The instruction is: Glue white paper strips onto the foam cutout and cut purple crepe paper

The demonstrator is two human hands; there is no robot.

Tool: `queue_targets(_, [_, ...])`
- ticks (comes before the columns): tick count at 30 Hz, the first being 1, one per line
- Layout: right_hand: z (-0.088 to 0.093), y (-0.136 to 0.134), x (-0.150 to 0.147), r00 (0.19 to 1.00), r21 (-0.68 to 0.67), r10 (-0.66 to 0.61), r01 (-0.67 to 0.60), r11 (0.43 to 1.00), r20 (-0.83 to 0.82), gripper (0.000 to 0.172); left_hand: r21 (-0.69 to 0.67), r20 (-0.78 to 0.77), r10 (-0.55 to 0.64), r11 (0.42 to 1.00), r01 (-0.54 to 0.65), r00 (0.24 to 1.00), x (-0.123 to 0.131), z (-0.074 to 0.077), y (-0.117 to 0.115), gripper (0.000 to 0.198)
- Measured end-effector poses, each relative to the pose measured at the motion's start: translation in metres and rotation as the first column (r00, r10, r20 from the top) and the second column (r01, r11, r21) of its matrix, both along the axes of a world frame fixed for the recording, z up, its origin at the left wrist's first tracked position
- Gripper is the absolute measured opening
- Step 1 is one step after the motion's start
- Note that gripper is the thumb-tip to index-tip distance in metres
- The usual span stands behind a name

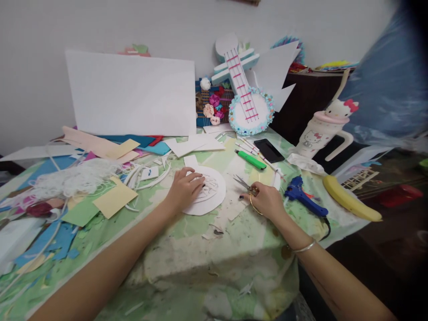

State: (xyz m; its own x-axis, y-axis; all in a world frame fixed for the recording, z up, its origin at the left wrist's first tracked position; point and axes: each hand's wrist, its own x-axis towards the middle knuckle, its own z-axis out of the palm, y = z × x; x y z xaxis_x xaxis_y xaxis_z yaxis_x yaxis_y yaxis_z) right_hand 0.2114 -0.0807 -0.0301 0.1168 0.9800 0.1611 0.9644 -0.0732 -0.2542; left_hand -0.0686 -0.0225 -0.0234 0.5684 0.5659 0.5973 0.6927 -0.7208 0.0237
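Observation:
A round white disc [219,191] lies flat on the table in front of me, with a raised pattern of small white pieces [210,183] on its middle. My left hand [186,188] rests over the disc's left side, fingers spread and touching the white pieces. To the right of the disc, my right hand [267,200] is closed around the handles of a small pair of scissors [243,182]. Their blades point up and left, slightly apart. A bangle hangs at the right hand, and a bracelet circles that wrist.
Right of my hands lie a blue glue gun [302,198], a banana [351,199], a green cutter [250,159] and a black phone [269,150]. A lidded cup [317,133] stands behind them. Paper scraps and a shredded white heap [78,178] cover the left. A banjo-like craft [252,109] leans behind.

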Motion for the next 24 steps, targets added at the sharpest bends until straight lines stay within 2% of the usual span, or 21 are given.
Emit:
queue_targets(10, [0.0024, -0.0025, -0.0010, 1.000, -0.021, 0.007, -0.007, 1.000, -0.004, 0.040, -0.173, 0.081, 0.064, 0.984, -0.049, 0.995, 0.0025, 0.0007, 0.0077, 0.013])
queue_targets(15, [0.0013, -0.0018, 0.0001, 1.000, -0.026, 0.011, -0.011, 1.000, -0.008, 0.041, -0.190, 0.091, 0.007, 0.982, 0.010, 0.996, 0.0017, 0.0008, 0.0096, 0.012])
queue_targets(24, [0.0009, -0.0018, 0.0004, 1.000, -0.026, 0.018, -0.018, 1.000, -0.002, 0.041, -0.151, 0.086, -0.053, 0.986, 0.066, 0.995, 0.0033, 0.0033, 0.0096, 0.023])
